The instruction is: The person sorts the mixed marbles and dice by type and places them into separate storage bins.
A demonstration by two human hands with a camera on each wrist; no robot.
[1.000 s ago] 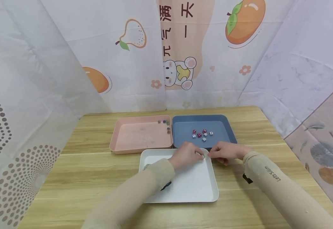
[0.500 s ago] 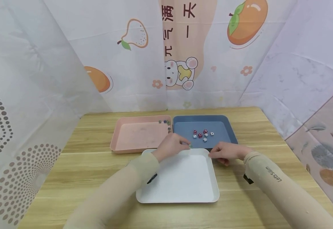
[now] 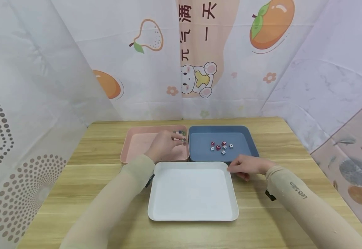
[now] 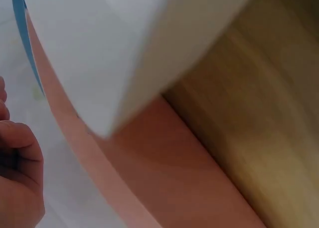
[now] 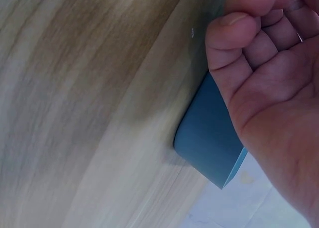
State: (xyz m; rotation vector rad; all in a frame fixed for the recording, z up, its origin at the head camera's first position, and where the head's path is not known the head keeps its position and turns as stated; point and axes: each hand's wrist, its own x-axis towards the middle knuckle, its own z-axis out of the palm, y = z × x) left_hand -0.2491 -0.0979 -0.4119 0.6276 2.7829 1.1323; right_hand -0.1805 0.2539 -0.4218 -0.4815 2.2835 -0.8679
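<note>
My left hand point(image 3: 163, 143) is over the pink tray point(image 3: 137, 129) in the head view, thumb and forefinger parted beside several small glass marbles point(image 3: 183, 133) in its right part. One greenish marble lies right at the fingertips; whether they touch it is hard to see. At the far right corner of the white tray point(image 3: 193, 193), my right hand point(image 3: 247, 166) pinches the rim. Its fingers are curled in the right wrist view, where the white tray's rim is hidden. The left wrist view catches only part of the left hand point(image 4: 20, 173).
Beside the pink tray stands a blue tray point(image 3: 199, 129) holding several red dice point(image 3: 218, 147) and white dice point(image 3: 223, 152). All three trays are close together on a wooden table point(image 3: 100, 176). A printed curtain point(image 3: 156, 79) hangs behind the table.
My left hand has carried a greenish marble from the white tray's far right corner leftward into the pink tray, and its fingers have parted there. The right hand has stayed at the rim.
</note>
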